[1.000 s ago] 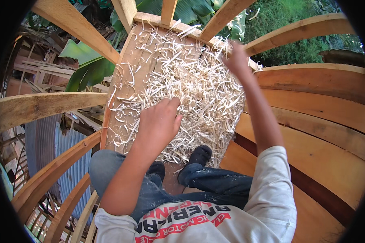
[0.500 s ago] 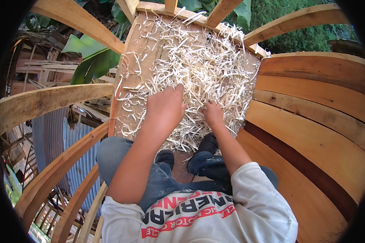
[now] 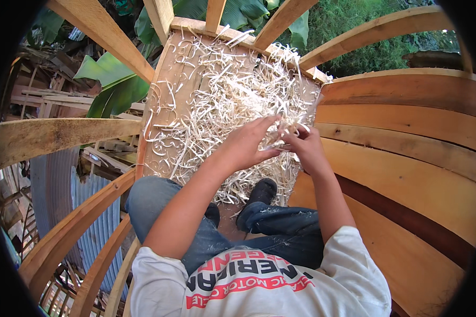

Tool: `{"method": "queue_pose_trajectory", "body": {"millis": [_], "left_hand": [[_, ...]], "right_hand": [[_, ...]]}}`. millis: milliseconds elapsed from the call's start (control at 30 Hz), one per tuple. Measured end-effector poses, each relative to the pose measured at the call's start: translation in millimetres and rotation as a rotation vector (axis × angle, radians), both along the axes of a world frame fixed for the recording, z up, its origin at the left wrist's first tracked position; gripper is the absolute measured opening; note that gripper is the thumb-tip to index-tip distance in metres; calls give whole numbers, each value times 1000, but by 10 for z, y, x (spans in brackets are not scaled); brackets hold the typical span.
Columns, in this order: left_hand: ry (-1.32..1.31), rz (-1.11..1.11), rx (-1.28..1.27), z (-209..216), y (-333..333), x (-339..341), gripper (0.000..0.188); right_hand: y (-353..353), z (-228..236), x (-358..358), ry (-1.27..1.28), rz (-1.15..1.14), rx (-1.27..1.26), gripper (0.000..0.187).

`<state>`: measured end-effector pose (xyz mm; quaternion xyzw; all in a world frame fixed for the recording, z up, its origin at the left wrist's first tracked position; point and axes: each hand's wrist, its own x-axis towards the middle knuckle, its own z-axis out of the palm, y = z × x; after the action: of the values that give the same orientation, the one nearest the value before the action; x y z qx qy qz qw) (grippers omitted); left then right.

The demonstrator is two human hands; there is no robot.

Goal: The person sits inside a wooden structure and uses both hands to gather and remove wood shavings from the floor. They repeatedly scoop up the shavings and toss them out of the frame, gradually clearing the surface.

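A thick layer of pale curly wood shavings (image 3: 222, 100) covers much of the wooden floor in front of my legs. My right hand (image 3: 308, 150) has its fingers closed on a small bunch of shavings (image 3: 286, 129), raised over the right side of the pile. From the left, my left hand (image 3: 247, 143) reaches toward that bunch. Its thumb and forefinger are stretched apart around the bunch's near side. Whether its fingertips touch any strands is hard to make out.
Wooden slats rise along the left and far sides, one being a curved rail (image 3: 63, 138). Wide planks (image 3: 402, 164) form the right wall. My shoes (image 3: 262, 191) rest at the pile's near edge. Beyond the slats are banana leaves (image 3: 113, 84) and corrugated metal sheets (image 3: 98, 211).
Both hands have lifted off the pile and moved right, coming closer together. The right hand now holds a bunch of shavings, and the left hand's fingers have opened out. The view has shifted slightly.
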<state>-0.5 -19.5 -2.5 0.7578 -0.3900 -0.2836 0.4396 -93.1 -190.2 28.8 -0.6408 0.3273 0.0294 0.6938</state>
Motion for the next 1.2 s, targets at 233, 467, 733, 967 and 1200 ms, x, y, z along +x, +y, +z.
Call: {"method": "queue_pose_trajectory", "body": {"millis": [233,467,733,967,1200], "left_hand": [[148,17,110,215,29,53,30],[-136,-153,499,-76,212,-202,39],[-253,-59,759,47,368,-241,49],[-450,89,965,59,419,-154,34],[-420,168,1098,124,391,2,34]], "right_hand": [[-386,341,153,-74,-19,-109,23],[-1511,91,1617,-257,-51,-394,33],[-1615,-584,1939,193,294,-911,89],[151,-1864,604,343,815,-958,96],[785,-2239,307,125,500,-1041,65]]}}
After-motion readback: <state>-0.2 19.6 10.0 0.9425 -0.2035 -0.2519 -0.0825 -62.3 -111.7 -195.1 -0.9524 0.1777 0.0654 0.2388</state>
